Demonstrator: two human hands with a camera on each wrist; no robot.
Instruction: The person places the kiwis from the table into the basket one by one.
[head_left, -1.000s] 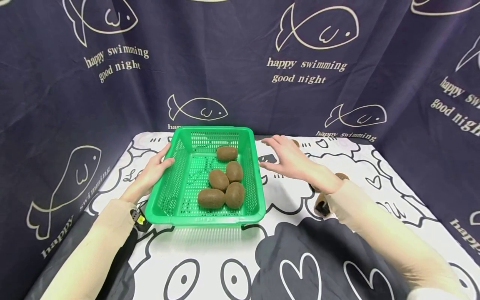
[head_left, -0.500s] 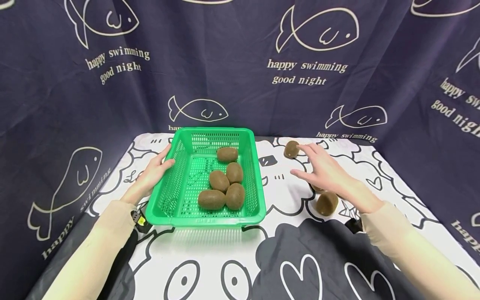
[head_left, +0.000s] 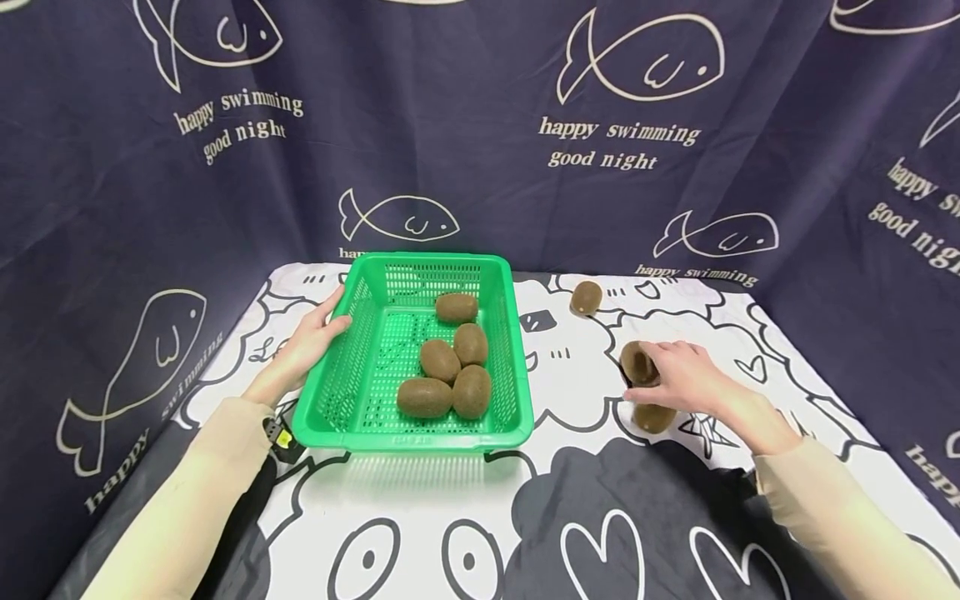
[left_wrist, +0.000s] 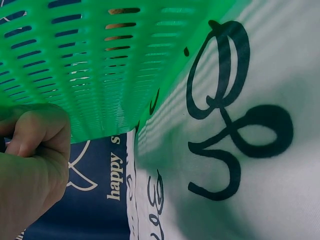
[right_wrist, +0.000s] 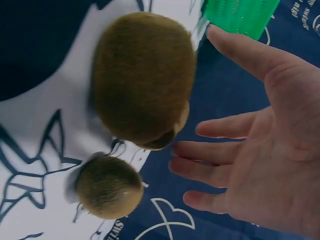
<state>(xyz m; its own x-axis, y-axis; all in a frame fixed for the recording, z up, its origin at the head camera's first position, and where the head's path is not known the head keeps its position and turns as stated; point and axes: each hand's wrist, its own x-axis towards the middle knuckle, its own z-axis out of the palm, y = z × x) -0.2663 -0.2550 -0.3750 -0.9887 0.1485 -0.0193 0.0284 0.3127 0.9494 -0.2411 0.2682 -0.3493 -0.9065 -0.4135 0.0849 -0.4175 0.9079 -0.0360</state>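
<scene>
My left hand (head_left: 306, 340) grips the left rim of a green perforated plastic basket (head_left: 412, 442), thumb over the inside edge. In the left wrist view the same hand (left_wrist: 37, 150) shows curled at the basket's wall (left_wrist: 85, 95). Inside the basket lie several brown kiwis (head_left: 425, 397), toward its right side. My right hand (head_left: 686, 377) is over the table at the right, thumb and fingers spread around a kiwi (head_left: 636, 362). Another kiwi (head_left: 652, 418) sits just below the thumb. The right wrist view shows the fingers apart beside a large-looking kiwi (right_wrist: 145, 75).
A lone kiwi (head_left: 587, 297) lies near the table's back edge, right of the basket. One more kiwi (right_wrist: 110, 187) shows low in the right wrist view. The tablecloth (head_left: 450, 492) is white and black with drawings; a dark blue fish-print curtain (head_left: 480, 150) hangs behind.
My right hand has moved from beside the basket's right rim rightward and toward me, down to the kiwis on the table. The left hand and basket stay in place.
</scene>
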